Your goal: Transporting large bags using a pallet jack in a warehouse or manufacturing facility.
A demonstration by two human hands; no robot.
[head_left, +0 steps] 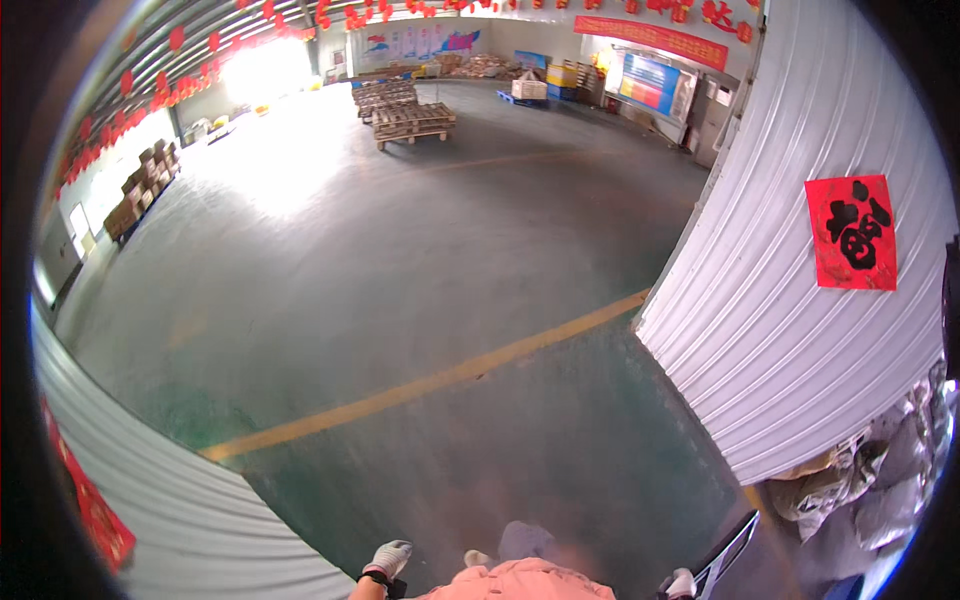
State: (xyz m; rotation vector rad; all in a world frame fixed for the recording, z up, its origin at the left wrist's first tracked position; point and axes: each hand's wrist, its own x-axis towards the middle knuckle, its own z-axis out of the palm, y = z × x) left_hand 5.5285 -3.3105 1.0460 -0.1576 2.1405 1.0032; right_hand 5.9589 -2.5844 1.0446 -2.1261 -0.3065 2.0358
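My left hand (390,557), in a whitish work glove with a dark band at the wrist, hangs low beside my pink top (530,580). Its fingers are curled in, and nothing shows in them. At the lower right my right hand (680,582), also gloved, is closed at the edge of a black-edged frame with pale bars (726,556). Most of that frame lies beyond the hand, slanting up to the right. The grip itself is partly hidden by the picture's lower rim.
White corrugated walls stand on the right (780,260) and lower left (190,510), flanking a passage. A yellow floor line (440,385) crosses it. Farther off are stacked wooden pallets (412,122), cartons (145,190) along the left wall, and silvery sacks (890,480) at the right.
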